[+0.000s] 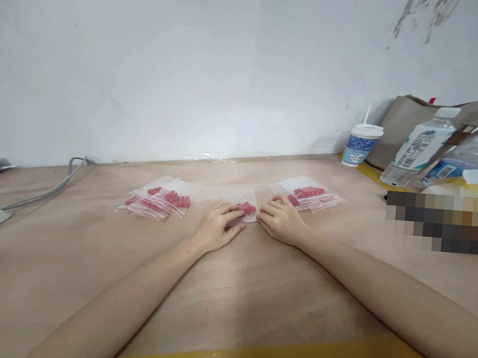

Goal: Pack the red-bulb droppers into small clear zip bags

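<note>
A small clear zip bag (244, 195) with several red capsule-shaped pieces (247, 208) lies flat in the middle of the table, between my hands. My left hand (220, 227) grips its near left edge, fingers over the plastic and thumb along the near side. At the near right corner, my right hand (282, 220) pinches the same bag between thumb and fingertips. Its other fingers reach beside a pile of similar filled bags (322, 201) on the right. Another overlapping pile of filled bags (150, 200) rests to the left of my left hand.
A paper cup with a straw (359, 147), a plastic bottle (419, 146) and a grey bag (396, 125) stand at the back right. A grey cable (51, 192) runs across the left side. The white wall (168, 74) borders the table's far edge.
</note>
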The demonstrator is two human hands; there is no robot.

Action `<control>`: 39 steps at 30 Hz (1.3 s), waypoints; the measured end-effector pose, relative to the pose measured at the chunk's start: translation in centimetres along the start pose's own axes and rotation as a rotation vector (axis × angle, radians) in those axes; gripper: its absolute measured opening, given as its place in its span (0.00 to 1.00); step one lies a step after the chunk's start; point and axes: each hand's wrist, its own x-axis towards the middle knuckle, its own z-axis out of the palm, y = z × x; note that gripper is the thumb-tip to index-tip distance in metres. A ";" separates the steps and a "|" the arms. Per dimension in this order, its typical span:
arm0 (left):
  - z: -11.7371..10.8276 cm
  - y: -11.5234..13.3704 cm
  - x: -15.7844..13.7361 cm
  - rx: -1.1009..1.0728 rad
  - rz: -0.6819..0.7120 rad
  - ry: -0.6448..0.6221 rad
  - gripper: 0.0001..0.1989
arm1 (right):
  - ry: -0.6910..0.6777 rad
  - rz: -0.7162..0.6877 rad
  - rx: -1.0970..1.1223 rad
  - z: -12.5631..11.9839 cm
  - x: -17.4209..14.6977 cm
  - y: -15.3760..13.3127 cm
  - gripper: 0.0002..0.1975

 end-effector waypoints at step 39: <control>-2.4 -1.1 -0.6 0.339 0.224 -0.013 0.12 | 0.014 0.120 0.154 -0.1 -0.2 0.3 0.11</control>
